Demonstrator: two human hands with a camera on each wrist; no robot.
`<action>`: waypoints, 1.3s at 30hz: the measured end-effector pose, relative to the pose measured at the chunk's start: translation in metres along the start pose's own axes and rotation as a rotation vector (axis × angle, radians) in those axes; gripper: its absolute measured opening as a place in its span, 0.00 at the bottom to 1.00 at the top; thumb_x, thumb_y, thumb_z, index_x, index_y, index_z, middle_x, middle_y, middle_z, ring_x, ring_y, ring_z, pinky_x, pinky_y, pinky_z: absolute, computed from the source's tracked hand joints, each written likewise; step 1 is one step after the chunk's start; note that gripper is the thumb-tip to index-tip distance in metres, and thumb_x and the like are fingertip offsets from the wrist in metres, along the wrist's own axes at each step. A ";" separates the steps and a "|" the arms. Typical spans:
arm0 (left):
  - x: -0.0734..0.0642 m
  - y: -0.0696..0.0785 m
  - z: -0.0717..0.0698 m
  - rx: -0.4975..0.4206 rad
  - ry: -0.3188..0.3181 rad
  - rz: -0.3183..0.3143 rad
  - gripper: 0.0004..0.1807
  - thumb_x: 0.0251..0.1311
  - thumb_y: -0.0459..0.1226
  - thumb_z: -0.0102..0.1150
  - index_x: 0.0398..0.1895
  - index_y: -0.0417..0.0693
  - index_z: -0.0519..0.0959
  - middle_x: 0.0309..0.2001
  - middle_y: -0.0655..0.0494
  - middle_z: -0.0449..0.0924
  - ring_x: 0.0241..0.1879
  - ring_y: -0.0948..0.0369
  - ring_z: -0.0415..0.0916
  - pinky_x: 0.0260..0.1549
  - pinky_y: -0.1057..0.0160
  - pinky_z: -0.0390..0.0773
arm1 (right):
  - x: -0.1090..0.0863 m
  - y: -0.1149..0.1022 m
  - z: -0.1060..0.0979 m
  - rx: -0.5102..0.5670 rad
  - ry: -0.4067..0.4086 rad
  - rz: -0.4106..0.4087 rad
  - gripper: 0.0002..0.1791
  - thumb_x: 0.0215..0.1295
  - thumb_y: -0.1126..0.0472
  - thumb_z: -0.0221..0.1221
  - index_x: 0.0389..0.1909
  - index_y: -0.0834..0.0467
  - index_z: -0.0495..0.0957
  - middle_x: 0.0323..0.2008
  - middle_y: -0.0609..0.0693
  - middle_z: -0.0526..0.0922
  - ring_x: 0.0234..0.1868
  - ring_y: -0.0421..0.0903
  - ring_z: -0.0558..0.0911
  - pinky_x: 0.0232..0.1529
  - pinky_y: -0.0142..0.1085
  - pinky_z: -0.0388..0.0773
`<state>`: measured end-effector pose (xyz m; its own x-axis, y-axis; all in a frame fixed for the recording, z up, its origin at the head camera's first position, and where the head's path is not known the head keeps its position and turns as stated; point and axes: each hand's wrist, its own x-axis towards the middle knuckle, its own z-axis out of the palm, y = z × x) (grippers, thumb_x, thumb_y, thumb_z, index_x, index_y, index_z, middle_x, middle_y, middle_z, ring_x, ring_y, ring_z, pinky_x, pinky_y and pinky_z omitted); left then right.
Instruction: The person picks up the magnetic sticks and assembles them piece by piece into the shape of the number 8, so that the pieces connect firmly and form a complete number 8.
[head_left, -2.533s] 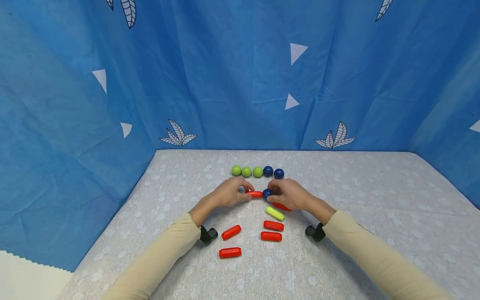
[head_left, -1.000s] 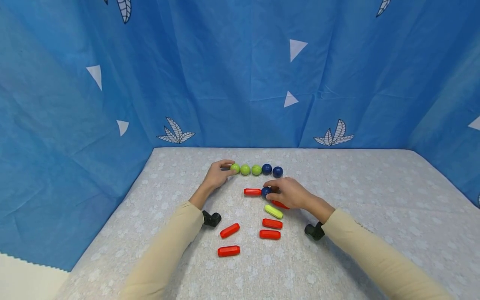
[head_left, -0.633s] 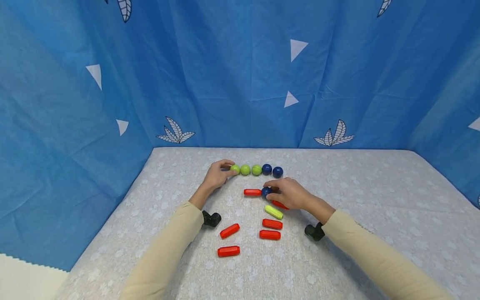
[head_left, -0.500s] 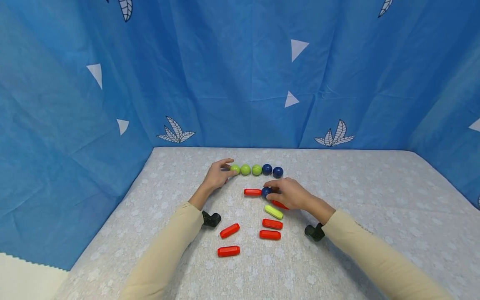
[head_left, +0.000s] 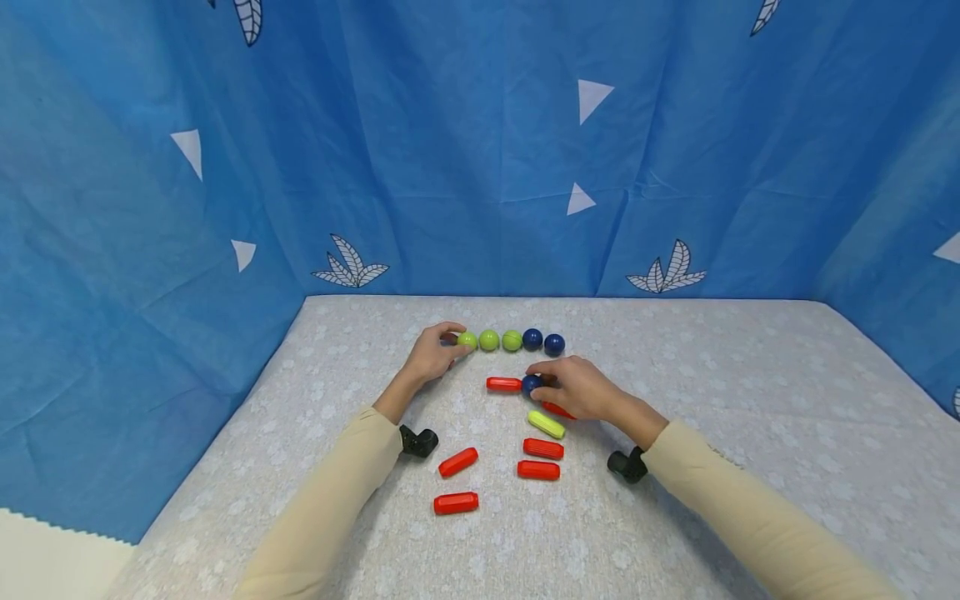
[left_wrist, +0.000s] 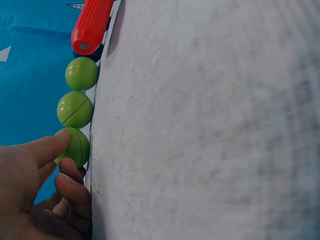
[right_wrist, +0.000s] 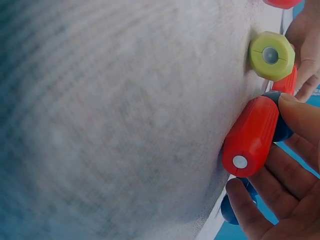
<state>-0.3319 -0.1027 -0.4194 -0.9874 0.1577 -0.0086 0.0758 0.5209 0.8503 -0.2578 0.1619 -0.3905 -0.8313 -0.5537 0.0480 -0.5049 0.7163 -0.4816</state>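
My left hand pinches the leftmost green ball of a row at the back of the table. In the left wrist view, thumb and fingertips lie on either side of that ball. My right hand pinches a dark blue ball nearer the middle. A red stick extends leftward from this blue ball, its end right at it. Another red stick, with a metal disc in its end, lies beside the right fingers in the right wrist view and is partly hidden by the hand in the head view.
Two more green balls and two blue balls continue the back row. Closer in lie a yellow-green stick and several red sticks on the patterned tablecloth. A blue curtain hangs behind the table.
My left hand has let go of the red stick beside the blue ball and moved back and left to the end green ball. My right hand has stayed on the blue ball.
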 end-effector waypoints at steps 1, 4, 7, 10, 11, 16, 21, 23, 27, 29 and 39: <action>-0.001 0.000 0.000 0.005 0.000 0.001 0.22 0.65 0.38 0.64 0.61 0.45 0.75 0.52 0.44 0.75 0.26 0.59 0.73 0.25 0.64 0.73 | 0.000 0.000 0.000 -0.002 0.001 -0.001 0.21 0.68 0.58 0.63 0.58 0.62 0.78 0.44 0.51 0.85 0.38 0.42 0.80 0.43 0.43 0.78; -0.004 -0.001 -0.002 0.015 -0.009 0.012 0.22 0.65 0.39 0.64 0.61 0.44 0.75 0.52 0.43 0.76 0.25 0.59 0.72 0.25 0.64 0.73 | 0.001 0.001 0.001 -0.006 0.002 0.001 0.21 0.68 0.58 0.63 0.58 0.62 0.79 0.44 0.51 0.85 0.38 0.42 0.79 0.43 0.43 0.77; -0.011 0.001 -0.004 0.020 -0.032 0.028 0.22 0.66 0.39 0.63 0.61 0.43 0.75 0.51 0.43 0.76 0.22 0.60 0.71 0.21 0.64 0.72 | 0.001 0.000 0.001 -0.008 -0.003 0.006 0.21 0.68 0.58 0.63 0.58 0.62 0.79 0.43 0.51 0.85 0.38 0.42 0.79 0.43 0.43 0.77; -0.020 0.005 -0.007 0.033 -0.069 0.043 0.21 0.67 0.41 0.62 0.60 0.44 0.75 0.51 0.44 0.77 0.20 0.60 0.70 0.18 0.64 0.70 | 0.000 0.000 0.001 -0.011 -0.007 0.012 0.21 0.68 0.58 0.63 0.58 0.62 0.79 0.42 0.50 0.85 0.37 0.42 0.79 0.42 0.42 0.77; -0.024 0.007 -0.007 0.034 -0.084 0.043 0.21 0.67 0.42 0.62 0.60 0.45 0.75 0.51 0.45 0.77 0.20 0.60 0.70 0.17 0.63 0.70 | 0.001 0.001 0.000 -0.011 -0.009 0.016 0.21 0.68 0.57 0.63 0.58 0.62 0.79 0.41 0.50 0.85 0.37 0.42 0.79 0.42 0.42 0.77; -0.036 0.011 -0.009 0.041 -0.142 0.057 0.21 0.65 0.44 0.64 0.58 0.46 0.77 0.49 0.48 0.79 0.23 0.57 0.73 0.16 0.62 0.71 | 0.002 0.004 0.000 -0.022 -0.011 0.039 0.21 0.67 0.57 0.64 0.58 0.61 0.79 0.39 0.49 0.84 0.35 0.42 0.78 0.41 0.40 0.77; -0.042 0.010 -0.012 0.039 -0.197 0.060 0.20 0.63 0.44 0.66 0.55 0.46 0.78 0.45 0.50 0.80 0.23 0.57 0.73 0.16 0.63 0.70 | 0.001 0.005 -0.001 -0.015 -0.010 0.037 0.22 0.67 0.56 0.64 0.58 0.61 0.79 0.37 0.48 0.84 0.33 0.42 0.76 0.38 0.39 0.76; -0.043 0.009 -0.013 0.031 -0.224 0.058 0.20 0.63 0.43 0.66 0.55 0.46 0.78 0.44 0.50 0.80 0.23 0.57 0.72 0.15 0.63 0.69 | 0.002 0.005 -0.001 -0.013 -0.008 0.029 0.21 0.67 0.56 0.64 0.58 0.61 0.79 0.37 0.47 0.84 0.33 0.41 0.76 0.38 0.39 0.75; -0.044 0.009 -0.016 0.010 -0.267 0.059 0.20 0.63 0.42 0.66 0.54 0.45 0.78 0.44 0.49 0.80 0.23 0.58 0.70 0.14 0.63 0.68 | 0.003 0.005 0.000 -0.014 -0.006 0.020 0.21 0.67 0.56 0.64 0.58 0.62 0.79 0.37 0.48 0.84 0.32 0.41 0.76 0.37 0.39 0.75; -0.044 0.009 -0.017 0.006 -0.277 0.062 0.20 0.62 0.42 0.66 0.54 0.45 0.78 0.44 0.49 0.80 0.22 0.58 0.70 0.14 0.64 0.68 | 0.004 0.004 0.000 -0.013 -0.006 0.018 0.22 0.67 0.56 0.64 0.58 0.62 0.79 0.37 0.48 0.84 0.33 0.41 0.77 0.38 0.39 0.76; -0.045 0.008 -0.014 0.018 -0.291 0.082 0.19 0.61 0.41 0.68 0.53 0.44 0.78 0.43 0.49 0.80 0.21 0.59 0.70 0.12 0.65 0.64 | 0.003 0.001 0.000 -0.017 -0.011 0.023 0.22 0.67 0.56 0.64 0.58 0.61 0.79 0.39 0.48 0.84 0.35 0.42 0.78 0.41 0.41 0.77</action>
<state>-0.2885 -0.1169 -0.4047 -0.8968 0.4327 -0.0928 0.1592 0.5110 0.8447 -0.2613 0.1609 -0.3912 -0.8402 -0.5416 0.0273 -0.4896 0.7359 -0.4678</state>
